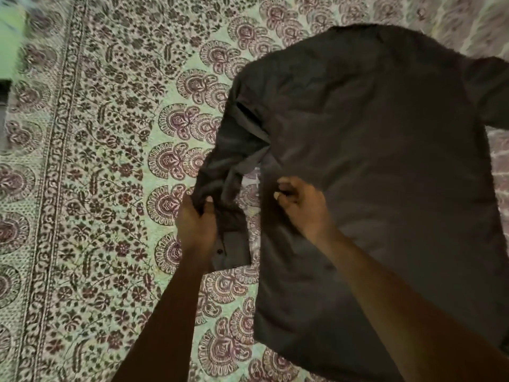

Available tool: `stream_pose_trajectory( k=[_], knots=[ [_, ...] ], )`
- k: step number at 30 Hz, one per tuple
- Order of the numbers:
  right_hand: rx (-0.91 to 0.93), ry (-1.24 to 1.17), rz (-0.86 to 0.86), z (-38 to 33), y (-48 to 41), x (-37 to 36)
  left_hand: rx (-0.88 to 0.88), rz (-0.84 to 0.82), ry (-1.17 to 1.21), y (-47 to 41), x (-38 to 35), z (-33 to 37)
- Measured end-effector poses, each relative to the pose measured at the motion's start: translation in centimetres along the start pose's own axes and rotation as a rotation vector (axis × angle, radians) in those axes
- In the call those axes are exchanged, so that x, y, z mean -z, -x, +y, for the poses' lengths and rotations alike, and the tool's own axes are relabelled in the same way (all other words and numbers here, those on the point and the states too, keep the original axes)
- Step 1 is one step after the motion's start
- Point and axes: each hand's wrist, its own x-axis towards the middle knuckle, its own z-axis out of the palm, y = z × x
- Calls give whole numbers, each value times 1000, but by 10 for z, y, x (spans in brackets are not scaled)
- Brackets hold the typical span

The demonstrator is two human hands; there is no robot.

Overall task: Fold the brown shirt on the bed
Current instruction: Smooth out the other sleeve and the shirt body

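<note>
The brown shirt (380, 150) lies spread, back up, over the right half of the patterned bed cover (110, 161). Its left sleeve hangs crumpled down toward me, ending in a buttoned cuff. My left hand (197, 224) is closed around that bunched sleeve, lifting it a little off the cover. My right hand (300, 205) pinches the shirt's left side edge just right of the sleeve, fingers curled on the cloth. The other sleeve runs off the frame at the upper right.
The floral bed cover stretches wide to the left of the shirt, with a bordered band (55, 161) running down its left side. Beyond the band, at the far left edge, the bed ends at a green surface (11, 37).
</note>
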Motion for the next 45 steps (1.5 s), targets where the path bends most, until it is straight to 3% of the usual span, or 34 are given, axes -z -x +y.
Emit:
stream_pose_trajectory(
  k=[3, 6, 10, 16, 18, 21, 26, 30, 36, 39, 42, 45],
  knots=[
    [-95, -181, 56, -20, -22, -29, -6, 52, 105, -33, 40, -18],
    [-172, -405, 85, -39, -44, -63, -7, -14, 185, -78, 90, -32],
    [-256, -492, 182, -79, -83, -104, -168, -131, 156, -123, 144, -34],
    [-331, -893, 259, -155, -115, -155, -501, -142, -156, -196, 191, -23],
    [-397, -1041, 339, -167, -127, -168, -560, -114, -307, -220, 201, -14],
    [-493, -1216, 328, -185, -130, -181, -610, -107, -526, -262, 212, 0],
    [-535, -1238, 288, -201, -133, -200, -742, -156, -675, -329, 227, 10],
    [-527, -1228, 297, -204, -147, -213, -726, -230, -781, -361, 235, 18],
    [-616, -1186, 400, -195, -157, -223, -691, -221, -978, -386, 244, 15],
    [-625, -999, 399, -202, -150, -222, -703, -204, -1010, -397, 248, 8],
    [-511, -366, 563, -199, -139, -218, -672, -175, -1058, -394, 246, 1],
    [-84, 284, 766, -187, -135, -211, -699, -56, -1070, -382, 240, -12]
  ],
)
